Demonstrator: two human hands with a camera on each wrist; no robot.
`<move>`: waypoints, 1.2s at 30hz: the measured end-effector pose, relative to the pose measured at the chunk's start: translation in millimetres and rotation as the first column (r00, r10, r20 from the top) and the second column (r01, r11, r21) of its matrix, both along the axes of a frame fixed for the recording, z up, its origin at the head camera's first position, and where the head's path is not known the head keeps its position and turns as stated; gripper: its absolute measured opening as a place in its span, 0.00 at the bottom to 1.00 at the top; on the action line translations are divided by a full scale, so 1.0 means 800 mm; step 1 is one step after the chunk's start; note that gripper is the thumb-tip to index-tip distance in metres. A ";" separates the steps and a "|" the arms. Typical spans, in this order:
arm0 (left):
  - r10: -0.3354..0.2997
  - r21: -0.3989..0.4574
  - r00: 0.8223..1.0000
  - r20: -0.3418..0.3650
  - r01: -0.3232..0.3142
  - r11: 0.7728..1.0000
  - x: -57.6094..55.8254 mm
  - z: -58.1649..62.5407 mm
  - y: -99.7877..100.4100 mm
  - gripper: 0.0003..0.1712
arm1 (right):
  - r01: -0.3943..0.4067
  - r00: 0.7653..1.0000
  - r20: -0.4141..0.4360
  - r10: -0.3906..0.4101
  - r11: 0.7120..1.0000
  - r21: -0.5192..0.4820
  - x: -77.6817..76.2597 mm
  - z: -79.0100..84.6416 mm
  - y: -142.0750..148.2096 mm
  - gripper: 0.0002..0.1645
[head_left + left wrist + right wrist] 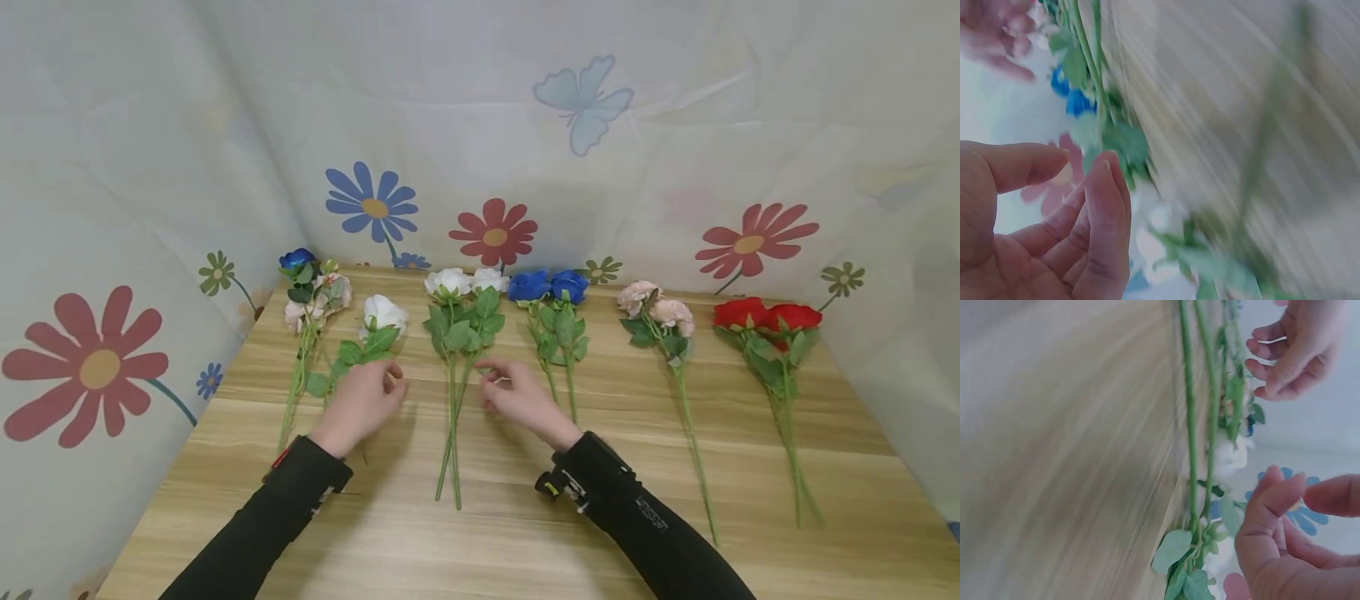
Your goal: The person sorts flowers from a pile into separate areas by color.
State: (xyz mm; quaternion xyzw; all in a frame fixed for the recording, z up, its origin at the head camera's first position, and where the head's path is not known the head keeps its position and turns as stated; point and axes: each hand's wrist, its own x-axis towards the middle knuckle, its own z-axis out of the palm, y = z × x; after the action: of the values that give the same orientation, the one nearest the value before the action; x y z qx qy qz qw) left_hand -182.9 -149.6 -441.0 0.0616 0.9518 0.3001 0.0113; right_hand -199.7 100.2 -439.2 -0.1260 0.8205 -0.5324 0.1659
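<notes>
My left hand hovers beside a single white rose, over its lower leaves. In the left wrist view, the thumb and fingers are loosely bent, with a gap between them and nothing held. My right hand is just right of two white roses whose green stems cross on the table. Nothing sits between its bent fingers and thumb in the right wrist view. Two blue roses lie right of the white pair, their stems partly hidden behind my right hand.
Farther right on the wooden table lie pale pink flowers and red roses. At the far left are more pink flowers and a blue rose. A flower-printed cloth stands behind the table.
</notes>
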 end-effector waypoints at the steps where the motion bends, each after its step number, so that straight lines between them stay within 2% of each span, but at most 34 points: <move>1: 0.012 -0.009 1.000 -0.017 -0.012 1.000 0.003 0.002 -0.008 0.14 | 0.009 1.000 0.000 -0.009 1.000 -0.026 0.004 0.001 0.001 0.26; 8: 0.086 -0.058 0.989 -0.122 -0.094 0.994 0.022 0.012 -0.059 0.14 | 0.014 1.000 0.015 -0.011 0.986 -0.165 0.023 0.005 0.010 0.24; 14: 0.107 -0.119 0.983 -0.148 -0.125 0.985 0.030 0.006 -0.077 0.16 | -0.011 1.000 0.017 0.015 0.975 -0.220 0.031 0.003 0.011 0.25; 18: 0.113 -0.150 0.987 -0.114 -0.129 0.980 0.035 0.001 -0.075 0.19 | -0.021 0.999 0.027 0.027 0.974 -0.225 0.033 0.000 0.010 0.25; 23: 0.130 -0.194 0.991 -0.026 -0.132 0.972 0.033 -0.007 -0.071 0.23 | -0.028 0.998 0.041 0.038 0.976 -0.217 0.034 -0.001 0.007 0.24; 32: 0.155 -0.305 0.985 0.077 -0.124 0.944 0.029 -0.014 -0.064 0.30 | -0.050 0.998 0.038 0.059 0.978 -0.205 0.036 -0.002 0.007 0.23; 36: 0.145 -0.293 0.984 0.104 -0.109 0.950 0.029 -0.016 -0.066 0.29 | -0.051 0.997 0.038 0.061 0.977 -0.209 0.037 0.000 0.008 0.24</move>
State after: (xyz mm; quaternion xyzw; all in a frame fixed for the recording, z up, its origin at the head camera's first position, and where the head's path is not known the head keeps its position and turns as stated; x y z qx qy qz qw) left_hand -159.9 -202.2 -453.5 -0.0208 0.9846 0.1629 0.0597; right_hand -170.5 106.4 -439.4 -0.1538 0.7525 -0.6130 0.1851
